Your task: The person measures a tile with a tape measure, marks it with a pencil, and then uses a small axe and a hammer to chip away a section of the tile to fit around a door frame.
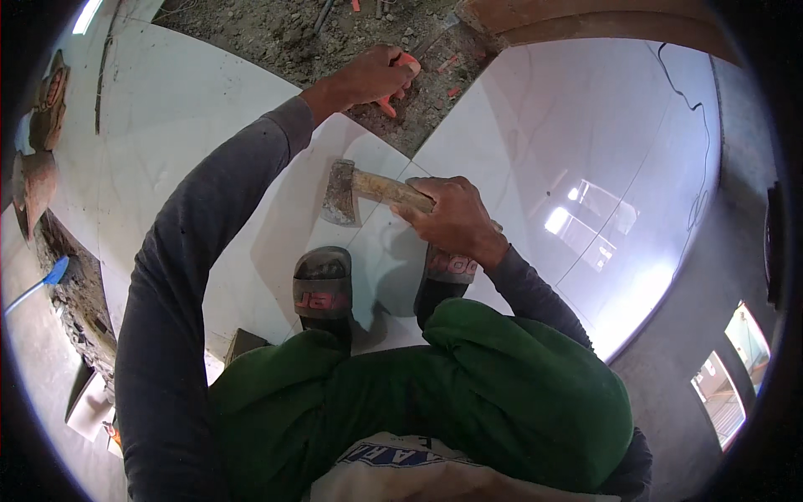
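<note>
My left hand reaches over the gravelly, dark mortar patch, its fingers closed on an orange-red plastic piece at the edge of the tiles. My right hand grips the wooden handle of a small hatchet, whose rusty steel head hangs over the white tiles, below and left of the bare patch's corner. Small orange-red bits lie in the mortar beside my left hand. My feet, in black slide sandals, rest on the tiles under my bent green-trousered knees.
A brown wooden edge runs along the top right. A thin dark cable lies across the right tiles. At the left are rubble, broken reddish pieces and a blue-ended tool. Grey floor shows at the lower right.
</note>
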